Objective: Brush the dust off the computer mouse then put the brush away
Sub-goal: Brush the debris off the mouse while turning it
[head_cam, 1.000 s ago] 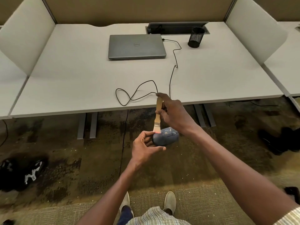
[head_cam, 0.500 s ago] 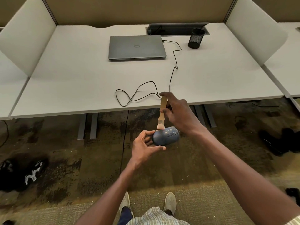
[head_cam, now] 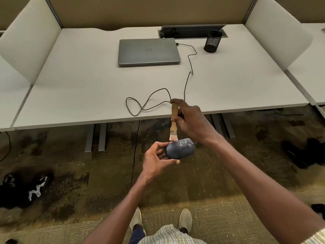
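Fingers (head_cam: pixel 177 103) of right hand (head_cam: pixel 190 118) pinch brush (head_cam: pixel 174 124) upright over mouse (head_cam: pixel 180 149).

Brush (head_cam: pixel 173 124) now back at the mouse's (head_cam: pixel 180 150) near-left edge, after a lift half a second earlier.

Even, diffuse overhead light, moderately bright. The surface (head_cam: pixel 79 81) reads pale and flat with no glare; the laptop (head_cam: pixel 149 51) casts only a thin soft shadow at its front edge. Under the surface the carpet (head_cam: pixel 70 182) goes dim and blotchy. Strong wide-angle distortion: surface edges and dividers (head_cam: pixel 29 44) bow outward toward the corners. Centre fairly sharp, slight softness overall, compression smear in the carpet texture. Forearms at the bottom edge look stretched.
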Available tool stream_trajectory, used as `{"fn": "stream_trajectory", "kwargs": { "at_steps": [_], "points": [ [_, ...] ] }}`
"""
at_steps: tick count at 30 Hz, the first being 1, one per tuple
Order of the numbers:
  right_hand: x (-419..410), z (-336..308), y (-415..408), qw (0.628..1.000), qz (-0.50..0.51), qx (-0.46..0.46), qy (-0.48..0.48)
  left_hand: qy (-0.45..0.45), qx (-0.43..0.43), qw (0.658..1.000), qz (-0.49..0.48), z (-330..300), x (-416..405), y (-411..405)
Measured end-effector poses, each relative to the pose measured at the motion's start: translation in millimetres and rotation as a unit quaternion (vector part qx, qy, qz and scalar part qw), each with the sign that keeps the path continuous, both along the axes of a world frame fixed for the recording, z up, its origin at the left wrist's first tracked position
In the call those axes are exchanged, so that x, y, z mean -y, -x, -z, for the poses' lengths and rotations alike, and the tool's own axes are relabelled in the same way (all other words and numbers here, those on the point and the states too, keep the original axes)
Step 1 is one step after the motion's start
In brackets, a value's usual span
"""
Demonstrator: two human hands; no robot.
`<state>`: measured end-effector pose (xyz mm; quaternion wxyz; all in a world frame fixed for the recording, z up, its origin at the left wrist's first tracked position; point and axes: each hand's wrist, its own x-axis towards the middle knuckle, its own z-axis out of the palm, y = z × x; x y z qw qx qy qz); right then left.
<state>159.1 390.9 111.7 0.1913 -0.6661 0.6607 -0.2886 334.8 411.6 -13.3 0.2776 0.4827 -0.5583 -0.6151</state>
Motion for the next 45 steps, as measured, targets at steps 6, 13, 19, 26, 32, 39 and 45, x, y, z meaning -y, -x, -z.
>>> {"fn": "stream_trajectory", "kwargs": {
  "at_steps": [6,13,19,26,32,39,45],
  "points": [
    [8,3,-10,0.999,0.023,-0.024,-0.026,0.012,0.003,1.000,0.000,-3,0,2],
    [13,-2,-5,0.996,0.045,-0.072,-0.010,0.012,-0.001,1.000,0.002,-6,0,1],
    [2,-3,-3,0.997,0.038,-0.059,0.030,0.012,0.001,1.000,0.004,-5,1,0],
    [-19,-16,8,0.999,-0.003,0.046,-0.025,0.010,-0.006,1.000,0.000,-9,2,-4],
    [-23,-9,11,1.000,0.009,-0.001,-0.020,0.014,-0.003,1.000,-0.002,-8,1,-3],
    [-30,-14,15,0.998,0.023,0.062,-0.003,0.005,-0.014,1.000,-0.008,-11,0,-6],
    [-24,-8,18,0.998,0.040,0.044,-0.002,0.007,-0.019,1.000,0.008,-13,-2,-6]
  ]
}}
